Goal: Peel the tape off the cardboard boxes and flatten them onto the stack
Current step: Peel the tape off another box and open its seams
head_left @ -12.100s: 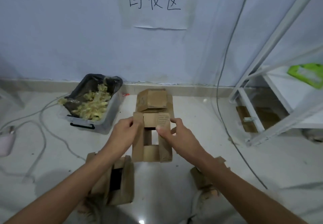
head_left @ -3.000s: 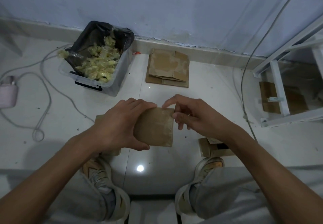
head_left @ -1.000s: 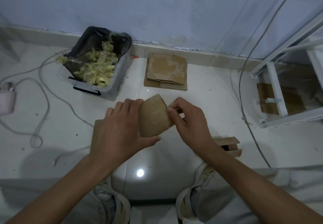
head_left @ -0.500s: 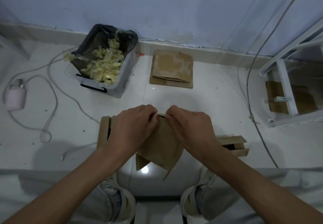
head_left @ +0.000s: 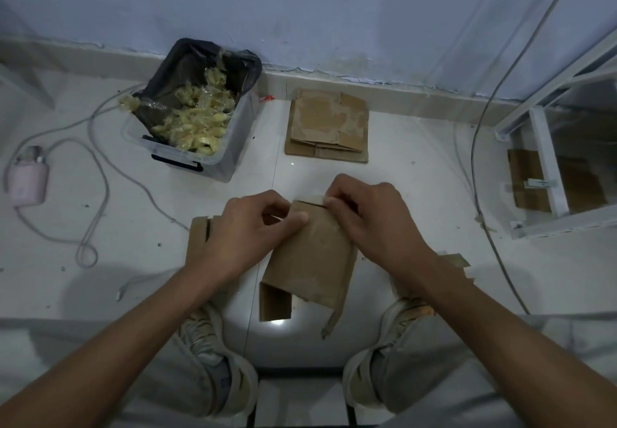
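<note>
A person's view looks down at a white tiled floor where it meets a pale blue wall. At the far left, about nine o'clock, a small pink device [head_left: 28, 180] lies on the floor with a grey cable [head_left: 96, 174] looping away from it. At about eleven o'clock stands a clear plastic bin [head_left: 213, 147] lined with a black bag, filled with crumpled yellowish tape scraps [head_left: 197, 120].

Left of centre, a cardboard box [head_left: 197, 240] lies on the floor, mostly hidden behind the person's left hand [head_left: 247, 234]. That hand has its fingers curled around the upper left edge of the held cardboard box [head_left: 310, 257], thumb pressing on its front face. The held box sits at the centre of the view, raised above the floor between the person's two shoes, partly collapsed, with loose flaps hanging from its lower edge (one flap hangs down toward six o'clock).

At twelve o'clock, against the skirting of the wall, lies the stack of flattened boxes [head_left: 327, 127], well apart from the hands.

The right hand [head_left: 377, 220] grips the upper right edge of the held box, fingertips pinching at its top corner; whether they hold tape cannot be told. Behind the right forearm, at about three o'clock, another box [head_left: 457, 260] rests on the floor. At the far right stands a white metal shelf frame [head_left: 547, 167], with a flat piece of cardboard [head_left: 527, 180] beneath it and a grey wire [head_left: 474, 160] running down the wall beside it.
</note>
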A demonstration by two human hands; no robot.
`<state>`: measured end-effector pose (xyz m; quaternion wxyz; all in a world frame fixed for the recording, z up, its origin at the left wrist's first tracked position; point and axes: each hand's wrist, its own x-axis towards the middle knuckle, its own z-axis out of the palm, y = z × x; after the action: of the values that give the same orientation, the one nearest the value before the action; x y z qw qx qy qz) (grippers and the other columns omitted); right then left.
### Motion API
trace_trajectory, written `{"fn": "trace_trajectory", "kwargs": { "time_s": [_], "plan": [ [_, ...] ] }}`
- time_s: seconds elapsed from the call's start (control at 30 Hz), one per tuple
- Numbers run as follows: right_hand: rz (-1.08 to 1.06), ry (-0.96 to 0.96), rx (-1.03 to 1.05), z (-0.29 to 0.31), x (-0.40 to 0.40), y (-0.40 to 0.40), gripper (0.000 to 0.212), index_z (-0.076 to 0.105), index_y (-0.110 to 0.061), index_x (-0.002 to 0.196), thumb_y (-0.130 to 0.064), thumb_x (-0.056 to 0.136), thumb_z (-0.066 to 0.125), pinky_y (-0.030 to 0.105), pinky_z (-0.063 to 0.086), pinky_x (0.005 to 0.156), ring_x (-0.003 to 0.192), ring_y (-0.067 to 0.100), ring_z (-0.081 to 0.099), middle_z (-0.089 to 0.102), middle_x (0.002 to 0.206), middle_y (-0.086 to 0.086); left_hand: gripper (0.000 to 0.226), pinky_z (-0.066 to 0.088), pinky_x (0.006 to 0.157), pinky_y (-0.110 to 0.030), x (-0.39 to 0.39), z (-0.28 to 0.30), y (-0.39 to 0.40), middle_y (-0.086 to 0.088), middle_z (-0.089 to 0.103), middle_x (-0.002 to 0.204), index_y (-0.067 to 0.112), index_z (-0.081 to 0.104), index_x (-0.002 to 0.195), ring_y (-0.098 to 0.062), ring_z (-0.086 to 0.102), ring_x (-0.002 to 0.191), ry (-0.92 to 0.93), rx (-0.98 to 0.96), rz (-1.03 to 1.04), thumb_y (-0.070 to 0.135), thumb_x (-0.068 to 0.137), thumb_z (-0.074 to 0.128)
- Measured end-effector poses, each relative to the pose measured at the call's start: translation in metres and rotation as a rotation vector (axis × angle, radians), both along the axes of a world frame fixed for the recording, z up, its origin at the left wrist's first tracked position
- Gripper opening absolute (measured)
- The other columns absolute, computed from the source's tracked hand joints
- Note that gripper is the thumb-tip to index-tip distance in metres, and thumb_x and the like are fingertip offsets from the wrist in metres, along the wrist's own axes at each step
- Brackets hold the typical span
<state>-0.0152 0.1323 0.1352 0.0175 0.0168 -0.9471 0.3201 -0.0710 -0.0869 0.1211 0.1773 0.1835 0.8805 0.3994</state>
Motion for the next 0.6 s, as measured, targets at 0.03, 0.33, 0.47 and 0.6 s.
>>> {"fn": "trace_trajectory", "kwargs": {
  "time_s": [0.03, 0.33, 0.47, 0.6],
  "plan": [
    [-0.008, -0.007, -0.015, 0.001, 0.000, 0.001, 0.011, 0.064, -0.028, 0.098, -0.031, 0.106, 0.058, 0.029, 0.049, 0.059, 0.064, 0.009, 0.061, 0.066, 0.076, -0.008, 0.018, 0.046, 0.068, -0.003, 0.004, -0.002, 0.003, 0.023, 0.070, 0.090, 0.035, 0.072, 0.099, 0.012, 0.065, 0.088, 0.002, -0.003, 0.026, 0.051, 0.094, 0.066],
    [0.072, -0.151, -0.106, 0.013, -0.007, 0.028, 0.015, 0.068, -0.030, 0.096, -0.033, 0.107, 0.057, 0.034, 0.056, 0.073, 0.079, 0.007, 0.066, 0.071, 0.087, -0.012, 0.044, 0.057, 0.071, -0.036, -0.006, 0.005, -0.006, 0.007, 0.069, 0.103, 0.019, 0.066, 0.094, -0.009, 0.067, 0.086, 0.370, -0.051, -0.379, 0.045, 0.110, 0.034],
    [0.051, -0.212, -0.381, 0.012, -0.009, 0.024, 0.016, 0.069, -0.021, 0.096, -0.025, 0.107, 0.058, 0.013, 0.047, 0.075, 0.086, 0.003, 0.064, 0.068, 0.091, -0.012, 0.025, 0.054, 0.085, -0.036, -0.011, 0.015, -0.006, 0.005, 0.070, 0.113, 0.013, 0.069, 0.091, -0.015, 0.067, 0.107, 0.214, 0.212, -0.331, 0.022, 0.108, 0.053],
    [0.051, -0.239, -0.458, 0.012, -0.007, 0.019, 0.017, 0.069, -0.014, 0.098, -0.022, 0.107, 0.057, 0.015, 0.047, 0.077, 0.087, 0.013, 0.064, 0.069, 0.093, -0.001, 0.027, 0.061, 0.088, -0.040, -0.011, 0.027, -0.006, 0.001, 0.074, 0.090, 0.007, 0.068, 0.086, -0.021, 0.074, 0.095, -0.175, 0.386, -0.203, 0.018, 0.105, 0.054]
  ]
}}
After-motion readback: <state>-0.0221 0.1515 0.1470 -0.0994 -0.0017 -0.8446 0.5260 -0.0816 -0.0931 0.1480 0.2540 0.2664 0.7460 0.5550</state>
